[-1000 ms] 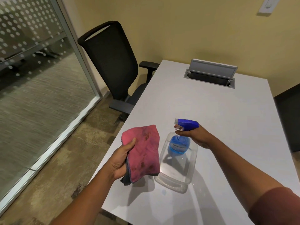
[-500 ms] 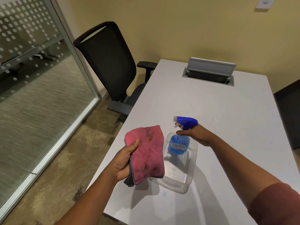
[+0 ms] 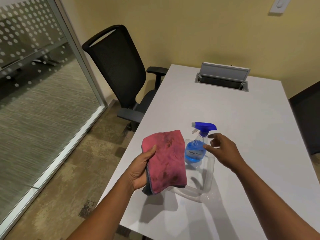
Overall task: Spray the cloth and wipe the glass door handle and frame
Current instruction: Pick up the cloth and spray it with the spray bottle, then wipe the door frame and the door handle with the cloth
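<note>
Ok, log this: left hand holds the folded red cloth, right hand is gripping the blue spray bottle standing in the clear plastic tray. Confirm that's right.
Not quite. The head view shows the right hand open beside the blue spray bottle, fingers spread, not gripping it. The rest stands: the left hand holds the folded red cloth, and the bottle stands in the clear plastic tray.

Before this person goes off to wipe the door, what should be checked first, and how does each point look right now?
1. Cloth held in the left hand: ok.
2. Right hand clear of the spray bottle, fingers open: ok.
3. Bottle upright in the clear tray: ok.
4. Cloth actually damp: cannot tell.
5. Door handle in sight: not ok, only the glass wall shows.
</note>
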A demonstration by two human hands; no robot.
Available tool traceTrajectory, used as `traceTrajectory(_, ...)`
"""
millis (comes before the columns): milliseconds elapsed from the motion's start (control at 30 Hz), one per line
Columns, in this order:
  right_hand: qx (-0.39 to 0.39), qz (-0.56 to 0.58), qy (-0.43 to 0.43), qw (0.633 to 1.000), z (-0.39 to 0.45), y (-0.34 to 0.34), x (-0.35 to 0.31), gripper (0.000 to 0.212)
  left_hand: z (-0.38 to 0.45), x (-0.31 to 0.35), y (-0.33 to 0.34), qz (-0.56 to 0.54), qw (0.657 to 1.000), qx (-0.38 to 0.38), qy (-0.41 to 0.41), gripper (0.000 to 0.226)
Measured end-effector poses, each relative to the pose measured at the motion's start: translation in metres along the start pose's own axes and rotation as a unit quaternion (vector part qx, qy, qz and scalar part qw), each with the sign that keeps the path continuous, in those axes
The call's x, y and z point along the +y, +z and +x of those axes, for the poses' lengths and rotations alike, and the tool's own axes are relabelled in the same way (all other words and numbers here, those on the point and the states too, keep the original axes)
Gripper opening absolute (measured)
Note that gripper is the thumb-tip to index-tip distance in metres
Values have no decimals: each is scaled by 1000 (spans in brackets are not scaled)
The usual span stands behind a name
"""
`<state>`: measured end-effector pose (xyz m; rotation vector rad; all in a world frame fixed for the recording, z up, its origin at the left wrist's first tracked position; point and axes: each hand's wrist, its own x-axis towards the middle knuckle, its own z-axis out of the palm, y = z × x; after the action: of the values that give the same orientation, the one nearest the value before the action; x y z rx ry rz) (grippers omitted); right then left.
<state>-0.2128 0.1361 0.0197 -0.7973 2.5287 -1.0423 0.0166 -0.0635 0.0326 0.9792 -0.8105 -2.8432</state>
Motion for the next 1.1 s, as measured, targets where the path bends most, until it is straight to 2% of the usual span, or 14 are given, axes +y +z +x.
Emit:
traceTrajectory(100, 15, -41, -19, 999, -20, -2, -20, 16, -3, 4, -2, 2, 1000, -12, 2, 69)
traceTrajectory(167, -29, 76, 11, 997, -33, 4, -37, 9, -7, 5, -4, 1, 1000, -23, 1, 70)
traceTrajectory(233, -123, 231, 38, 964, -45, 14, -55, 19, -13, 5, -6, 1, 999, -38, -2, 73)
traceTrajectory(300, -203, 312, 50, 927, -54, 25, -70, 31, -22, 6, -8, 6, 998, -64, -3, 79)
traceTrajectory(433, -290, 406, 68, 864, -68, 42, -86, 25, -39, 3, -12, 6, 994, -108, -1, 86)
traceTrajectory(533, -324, 434, 83, 836, -77, 50, -85, 40, -56, -5, -15, 7, 995, -102, 7, 74)
traceTrajectory(633, -343, 428, 93, 831, -84, 53, -89, 63, -72, -15, -18, 6, 997, -70, 29, 51)
traceTrajectory(700, -360, 436, 97, 819, -91, 55, -90, 70, -81, -25, -21, 13, 998, -34, 56, 44)
traceTrajectory(867, -424, 460, 102, 773, -121, 56, -93, 55, -110, -61, -22, 30, 990, 49, 127, 42)
traceTrajectory(1000, -445, 470, 101, 755, -145, 56, -95, 43, -132, -90, -21, 22, 975, 120, 186, 55)
traceTrajectory(1100, -455, 478, 95, 745, -159, 60, -99, 47, -151, -110, -17, 6, 958, 175, 226, 59)
